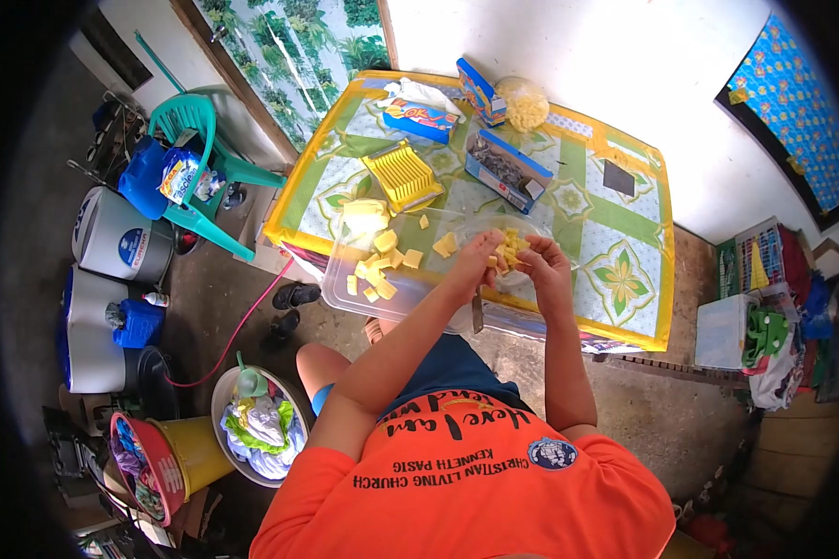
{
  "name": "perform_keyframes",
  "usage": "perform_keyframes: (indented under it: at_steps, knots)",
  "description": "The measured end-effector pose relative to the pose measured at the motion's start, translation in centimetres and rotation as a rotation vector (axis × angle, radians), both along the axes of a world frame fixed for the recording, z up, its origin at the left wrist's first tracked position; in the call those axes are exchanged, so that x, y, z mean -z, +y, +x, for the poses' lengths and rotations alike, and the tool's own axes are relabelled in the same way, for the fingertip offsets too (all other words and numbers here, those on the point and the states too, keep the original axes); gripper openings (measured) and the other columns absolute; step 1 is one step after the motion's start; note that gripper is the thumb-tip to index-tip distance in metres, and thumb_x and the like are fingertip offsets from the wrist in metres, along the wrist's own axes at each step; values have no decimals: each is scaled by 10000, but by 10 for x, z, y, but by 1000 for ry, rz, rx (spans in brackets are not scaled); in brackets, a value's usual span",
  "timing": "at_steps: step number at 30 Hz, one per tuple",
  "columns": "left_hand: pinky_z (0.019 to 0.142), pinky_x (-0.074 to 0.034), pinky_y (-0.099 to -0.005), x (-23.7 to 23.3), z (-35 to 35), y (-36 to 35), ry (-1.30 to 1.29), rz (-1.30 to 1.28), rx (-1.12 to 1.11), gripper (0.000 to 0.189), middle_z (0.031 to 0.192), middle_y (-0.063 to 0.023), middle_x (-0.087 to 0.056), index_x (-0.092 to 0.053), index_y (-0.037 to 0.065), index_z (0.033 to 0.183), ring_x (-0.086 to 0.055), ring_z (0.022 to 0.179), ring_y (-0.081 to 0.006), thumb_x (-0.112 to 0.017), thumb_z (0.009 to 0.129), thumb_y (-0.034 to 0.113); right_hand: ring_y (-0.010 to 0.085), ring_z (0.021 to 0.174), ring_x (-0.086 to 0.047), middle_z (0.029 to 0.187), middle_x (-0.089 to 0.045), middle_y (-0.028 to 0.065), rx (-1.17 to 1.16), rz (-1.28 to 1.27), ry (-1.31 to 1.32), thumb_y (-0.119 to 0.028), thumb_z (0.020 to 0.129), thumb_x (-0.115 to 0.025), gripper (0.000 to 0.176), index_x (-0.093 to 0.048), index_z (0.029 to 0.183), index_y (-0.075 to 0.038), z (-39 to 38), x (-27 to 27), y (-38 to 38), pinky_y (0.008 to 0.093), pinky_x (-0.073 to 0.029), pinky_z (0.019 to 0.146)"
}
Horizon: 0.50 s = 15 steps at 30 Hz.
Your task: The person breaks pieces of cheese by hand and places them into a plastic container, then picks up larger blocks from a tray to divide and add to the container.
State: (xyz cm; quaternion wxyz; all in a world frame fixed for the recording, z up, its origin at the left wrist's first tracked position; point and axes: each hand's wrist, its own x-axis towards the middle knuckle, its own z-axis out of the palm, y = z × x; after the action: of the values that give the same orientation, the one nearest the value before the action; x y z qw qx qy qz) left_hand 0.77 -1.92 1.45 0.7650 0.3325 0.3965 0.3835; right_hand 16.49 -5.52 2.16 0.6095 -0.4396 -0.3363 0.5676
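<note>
Closely, left hand (480, 255) and right hand (547, 265) flank blocky yellow chunks (510, 249).

Light bright over table (615, 219), source out of view; wall (569, 42) beyond table nearly washed out to white. Floor (196, 321) left of table dimmer. Pale sheen on clear tray (340, 279) at table's near-left corner. Table pattern crisp; outer edges bent, softer (black vignette too).

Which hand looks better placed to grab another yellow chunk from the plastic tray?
Probably the left hand: it is nearer the yellow chunks in the plastic tray, while the right hand would reach across it.
</note>
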Motion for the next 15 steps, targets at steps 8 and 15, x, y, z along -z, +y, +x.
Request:
perform_keyframes:
  at_steps: [8, 15]
  knots:
    - [426, -405, -197, 2, -7, -1, 35, 127, 33, 204, 737, 11, -558, -594, 93, 917, -480, 467, -62, -629, 885, 292, 106, 787, -599, 922, -606, 41, -52, -5, -27, -59, 819, -642, 232, -594, 1037, 4, -4, 0, -2, 236, -503, 679]
    - [434, -379, -195, -5, -13, -18, 133, 192, -24, 208, 714, -3, -550, -606, 57, 908, -460, 497, -56, -638, 869, 259, 102, 760, -605, 935, -634, 49, -116, 31, -158, -77, 828, -639, 225, -624, 1034, 13, -12, 1, -3, 231, -489, 673]
